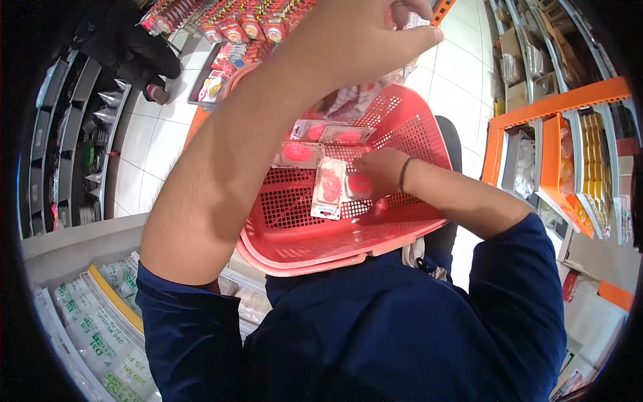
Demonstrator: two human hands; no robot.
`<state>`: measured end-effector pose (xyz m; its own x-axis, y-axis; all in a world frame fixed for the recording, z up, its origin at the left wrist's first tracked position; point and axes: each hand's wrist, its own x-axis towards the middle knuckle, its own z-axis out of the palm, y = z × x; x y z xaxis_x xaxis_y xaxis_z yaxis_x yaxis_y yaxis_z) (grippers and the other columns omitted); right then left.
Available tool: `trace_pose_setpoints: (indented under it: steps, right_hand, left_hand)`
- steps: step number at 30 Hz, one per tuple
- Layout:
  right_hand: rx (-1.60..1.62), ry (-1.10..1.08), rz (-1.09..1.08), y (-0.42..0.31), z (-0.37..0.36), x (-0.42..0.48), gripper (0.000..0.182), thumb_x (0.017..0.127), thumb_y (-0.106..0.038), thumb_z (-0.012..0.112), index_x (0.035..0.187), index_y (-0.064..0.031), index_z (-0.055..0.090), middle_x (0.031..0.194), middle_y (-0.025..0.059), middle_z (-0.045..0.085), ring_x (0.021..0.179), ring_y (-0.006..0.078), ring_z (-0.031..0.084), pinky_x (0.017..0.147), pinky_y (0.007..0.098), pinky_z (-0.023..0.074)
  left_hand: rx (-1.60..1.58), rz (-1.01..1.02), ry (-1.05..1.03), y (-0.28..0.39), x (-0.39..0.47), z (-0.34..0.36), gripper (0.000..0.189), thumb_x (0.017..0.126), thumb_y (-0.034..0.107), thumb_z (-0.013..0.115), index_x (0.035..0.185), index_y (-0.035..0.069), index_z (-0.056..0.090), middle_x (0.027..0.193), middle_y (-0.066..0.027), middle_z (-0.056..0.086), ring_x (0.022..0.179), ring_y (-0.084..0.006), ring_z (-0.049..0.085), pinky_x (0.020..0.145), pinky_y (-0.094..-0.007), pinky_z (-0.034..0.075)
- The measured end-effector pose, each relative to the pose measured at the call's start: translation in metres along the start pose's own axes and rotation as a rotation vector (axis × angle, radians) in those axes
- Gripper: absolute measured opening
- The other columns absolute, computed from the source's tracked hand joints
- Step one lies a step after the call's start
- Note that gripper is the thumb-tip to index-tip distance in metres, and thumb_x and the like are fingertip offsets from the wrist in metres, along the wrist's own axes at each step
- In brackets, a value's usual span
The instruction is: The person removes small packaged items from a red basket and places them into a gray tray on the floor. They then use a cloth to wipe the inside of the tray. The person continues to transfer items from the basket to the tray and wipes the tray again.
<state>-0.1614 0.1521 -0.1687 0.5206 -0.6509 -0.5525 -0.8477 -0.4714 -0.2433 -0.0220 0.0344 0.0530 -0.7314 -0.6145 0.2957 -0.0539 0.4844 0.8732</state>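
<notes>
A red perforated plastic shopping basket (296, 233) sits before me at my waist. Inside it my right hand (379, 173), a dark band at the wrist, is closed around the edge of a small clear pack with a pink piece (357, 185). Left of that lies a carded blister pack (330, 187) holding a pink moulded piece. More carded packs with pink pieces (298, 152) lie toward the basket's far side. My left hand (402, 32) reaches beyond the basket, thumb extended and fingers curled. Something white shows beside its fingers; whether it is held is unclear.
Rows of hanging red carded packs (251, 27) stand ahead, above a grey tray of small packs (213, 83). Shelves line the left (75, 125) and right (532, 55). An orange rack (557, 105) stands right. Bagged goods (100, 321) lie at lower left. Another person's leg (150, 55) is at upper left.
</notes>
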Motion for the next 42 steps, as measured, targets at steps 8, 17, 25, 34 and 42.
trace_pose_setpoints:
  steps: [8,17,25,34,42]
  right_hand:
    - [0.606,0.638,-0.116,0.026,-0.073,-0.076,0.058,0.074,-0.002,0.089,0.123,-0.0002,0.057,0.111,0.0177,0.071,0.103,0.0331,0.073,0.086,0.0414,0.0584]
    - [1.108,1.106,-0.197,0.03,-0.116,-0.14,0.059,0.079,0.013,0.083,0.132,0.0028,0.057,0.119,0.0116,0.072,0.098,0.0144,0.073,0.08,0.0248,0.0603]
    - [1.558,1.531,-0.681,0.146,-0.115,-0.154,0.032,0.101,-0.008,0.064,0.129,0.0064,0.064,0.125,0.0163,0.074,0.12,0.0285,0.07,0.113,0.0476,0.05]
    - [1.546,1.586,0.126,0.185,-0.008,-0.042,0.019,0.097,-0.003,0.075,0.114,-0.0027,0.067,0.097,0.0042,0.074,0.078,0.0069,0.068,0.066,0.0201,0.0517]
    - [1.558,1.382,0.142,0.214,-0.005,-0.013,0.019,0.098,-0.009,0.078,0.108,-0.0033,0.063,0.093,0.0032,0.074,0.079,0.0064,0.066,0.066,0.0214,0.0505]
  left_hand:
    - [0.099,-0.011,0.122,-0.045,-0.018,-0.027,0.03,0.093,0.028,0.085,0.108,0.004,0.076,0.084,0.0034,0.064,0.068,-0.0019,0.052,0.061,-0.0224,0.041]
    - [0.78,-0.14,0.058,-0.093,-0.071,-0.093,0.044,0.087,0.038,0.086,0.114,0.003,0.078,0.096,-0.0132,0.077,0.087,-0.0271,0.074,0.077,-0.0411,0.055]
    - [0.894,-0.306,0.014,-0.074,-0.086,-0.097,0.041,0.088,0.041,0.082,0.106,0.004,0.08,0.083,-0.022,0.072,0.076,-0.0364,0.072,0.07,-0.0449,0.053]
    - [0.946,-0.374,-0.126,-0.075,-0.059,-0.074,0.035,0.088,0.031,0.083,0.088,-0.002,0.072,0.069,-0.0206,0.065,0.065,-0.0373,0.067,0.061,-0.0456,0.046]
    - [0.901,-0.518,-0.197,-0.064,-0.036,-0.062,0.036,0.087,0.033,0.082,0.09,-0.002,0.072,0.072,-0.0198,0.066,0.068,-0.0373,0.068,0.064,-0.0463,0.048]
